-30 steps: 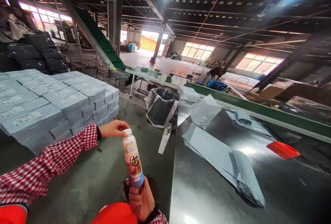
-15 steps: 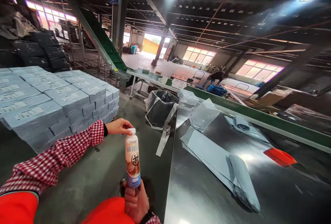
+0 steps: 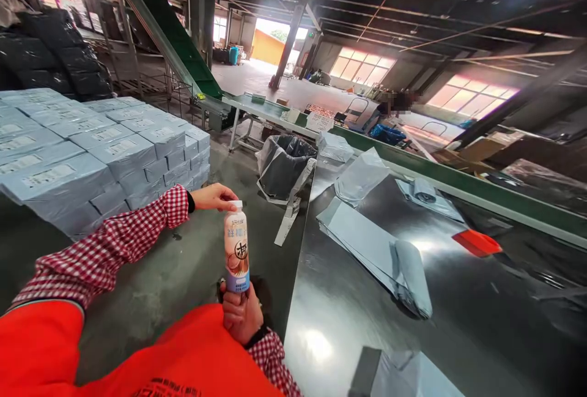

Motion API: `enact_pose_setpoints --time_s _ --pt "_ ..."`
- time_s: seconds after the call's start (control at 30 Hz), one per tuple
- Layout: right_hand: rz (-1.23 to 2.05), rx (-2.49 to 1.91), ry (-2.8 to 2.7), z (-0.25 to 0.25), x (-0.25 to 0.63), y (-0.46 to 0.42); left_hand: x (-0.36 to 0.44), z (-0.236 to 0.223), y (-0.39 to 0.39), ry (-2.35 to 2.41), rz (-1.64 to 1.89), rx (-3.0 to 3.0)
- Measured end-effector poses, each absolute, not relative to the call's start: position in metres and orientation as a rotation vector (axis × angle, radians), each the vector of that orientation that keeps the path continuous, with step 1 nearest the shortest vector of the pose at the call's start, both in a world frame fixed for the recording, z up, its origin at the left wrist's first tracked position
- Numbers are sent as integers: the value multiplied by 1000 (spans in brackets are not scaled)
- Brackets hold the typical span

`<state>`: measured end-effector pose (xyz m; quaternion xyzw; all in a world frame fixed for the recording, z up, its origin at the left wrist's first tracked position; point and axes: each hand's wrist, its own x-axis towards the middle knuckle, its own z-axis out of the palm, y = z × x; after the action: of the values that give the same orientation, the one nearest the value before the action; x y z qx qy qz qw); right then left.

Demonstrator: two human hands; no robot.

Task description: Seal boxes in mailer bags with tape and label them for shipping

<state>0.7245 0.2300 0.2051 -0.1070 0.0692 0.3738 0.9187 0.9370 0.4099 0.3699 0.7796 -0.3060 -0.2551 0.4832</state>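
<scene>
Warehouse hall, dark steel-beam roof, windows along the far wall, concrete floor [image 3: 174,274]. Shiny steel table [image 3: 458,323] fills the right half; its left edge runs diagonally from the near bottom up toward the lined bin [image 3: 284,170], which stands just off the table's far left corner. On the table: flat grey mailer bags [image 3: 371,244] with a rolled end near mid-table, more bags [image 3: 362,180] toward the far left corner, orange-red piece [image 3: 477,242] near the far edge beside the green conveyor [image 3: 481,192]. Stacked grey boxes [image 3: 92,152] left, well apart from the table; open floor strip between them. Bottle [image 3: 236,253] upright, over the floor just left of the table's left edge. Right hand [image 3: 243,314] grasps the bottle's base; left hand [image 3: 215,197] has fingertips closed on the white cap. Near table edge is bare steel.
</scene>
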Motion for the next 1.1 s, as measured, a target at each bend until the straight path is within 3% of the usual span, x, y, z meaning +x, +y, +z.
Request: enact_pose_setpoints --time_s 1.1 --pt "737 -299 263 212 708 250 920 360 445 -551 -666 1841"
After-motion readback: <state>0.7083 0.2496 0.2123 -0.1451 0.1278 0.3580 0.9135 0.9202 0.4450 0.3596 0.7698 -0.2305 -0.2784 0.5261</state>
